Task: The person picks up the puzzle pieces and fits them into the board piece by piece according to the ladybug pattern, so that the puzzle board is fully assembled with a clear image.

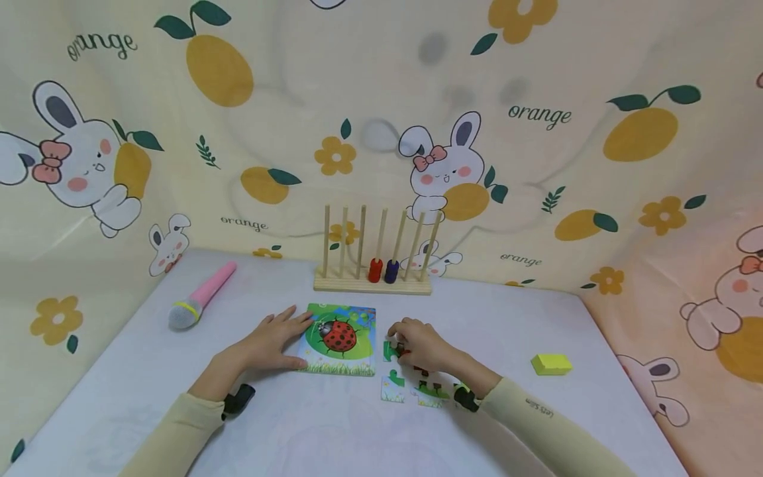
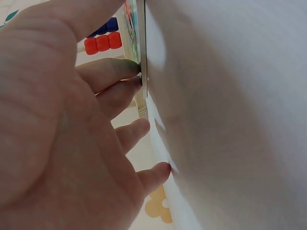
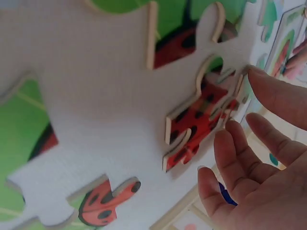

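Note:
A square picture board (image 1: 342,364) with a ladybug on green lies on the table. My left hand (image 1: 268,346) rests at its left side, fingers spread and thumb near the lower left corner. In the left wrist view the fingertips (image 2: 133,68) meet the board's thin edge. Right of the board, my right hand (image 1: 426,346) reaches down over loose jigsaw pieces, its thumb and fingers pinching a red-and-black jigsaw piece (image 3: 231,106), partly hidden by the fingers. Close by lie another spotted red piece (image 3: 192,124) and a green-and-red piece (image 3: 175,45).
Behind the board stands a wooden peg rack (image 1: 372,285) with red beads (image 1: 375,270) and dark blue beads (image 1: 391,271) on two pegs. A pink toy microphone (image 1: 205,296) lies at the left. To the right is a yellow block (image 1: 551,364). A patterned cloth hangs behind the table.

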Tool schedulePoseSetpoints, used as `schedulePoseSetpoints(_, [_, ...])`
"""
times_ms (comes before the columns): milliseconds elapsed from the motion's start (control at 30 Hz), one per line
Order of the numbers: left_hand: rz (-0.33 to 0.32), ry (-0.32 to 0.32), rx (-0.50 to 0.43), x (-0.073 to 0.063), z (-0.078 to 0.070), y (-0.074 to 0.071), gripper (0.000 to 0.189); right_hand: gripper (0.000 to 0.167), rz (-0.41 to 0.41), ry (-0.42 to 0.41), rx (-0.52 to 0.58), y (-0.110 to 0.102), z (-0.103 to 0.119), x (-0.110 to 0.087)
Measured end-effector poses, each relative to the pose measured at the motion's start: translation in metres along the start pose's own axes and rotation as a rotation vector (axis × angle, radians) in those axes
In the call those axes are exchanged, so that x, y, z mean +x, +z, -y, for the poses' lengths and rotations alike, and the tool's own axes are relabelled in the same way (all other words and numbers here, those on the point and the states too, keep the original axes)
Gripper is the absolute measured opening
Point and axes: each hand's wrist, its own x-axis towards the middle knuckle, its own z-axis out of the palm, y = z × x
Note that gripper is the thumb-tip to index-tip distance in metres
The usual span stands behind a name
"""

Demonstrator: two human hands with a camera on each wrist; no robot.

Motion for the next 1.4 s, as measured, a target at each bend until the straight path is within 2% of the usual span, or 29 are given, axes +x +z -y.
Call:
schedulePoseSetpoints(333, [-0.004, 0.019, 0.011, 0.001, 0.001, -0.002, 0.092, 0.038, 0.003, 0.009, -0.024, -0.001, 0.000, 0.002])
schedulePoseSetpoints(533, [0.005, 0.041, -0.026, 0.001, 0.004, -0.003, 0.092, 0.036, -0.007, -0.013, -0.015, -0.002, -0.004, 0.001])
schedulePoseSetpoints(833, [0.017, 0.040, -0.050, 0.001, 0.010, 0.000, 0.097, 0.031, 0.026, -0.035, 0.095, -0.002, -0.006, 0.006])
schedulePoseSetpoints(967, [0.020, 0.029, -0.057, 0.000, 0.010, -0.001, 0.098, 0.022, 0.005, -0.091, 0.140, -0.004, 0.000, 0.018])
schedulePoseSetpoints(1133, [0.023, 0.015, -0.055, -0.001, 0.009, -0.001, 0.098, 0.021, -0.027, -0.154, 0.167, -0.006, 0.018, 0.042])
schedulePoseSetpoints(1400, [0.015, 0.019, -0.064, -0.001, 0.011, 0.000, 0.098, 0.023, -0.067, -0.163, 0.235, 0.010, 0.048, 0.078])
